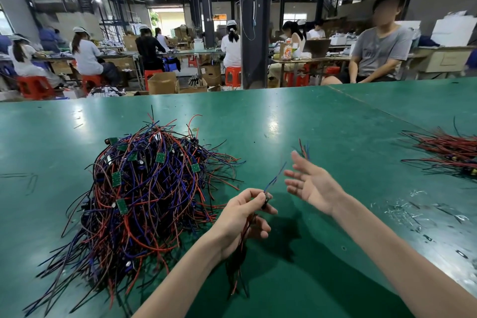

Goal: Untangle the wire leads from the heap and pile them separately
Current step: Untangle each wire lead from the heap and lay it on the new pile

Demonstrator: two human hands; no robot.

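Note:
A big tangled heap (144, 193) of red, blue and black wire leads with small green boards lies on the green table, left of centre. My left hand (242, 217) pinches one wire lead (265, 197) by its dark end piece; blue strands rise from it and red and black strands hang below my palm. My right hand (309, 183) hovers just to the right with straight spread fingers, holding nothing. A few wire tips (304, 150) stick up behind its fingertips. A separate pile of sorted leads (446, 152) lies at the table's right edge.
The green table (322, 124) runs wide, with a seam towards the right. Small clear and metal scraps (413, 212) litter it near my right forearm. A person in a grey shirt (379, 51) sits beyond the far edge; other workers sit at benches behind.

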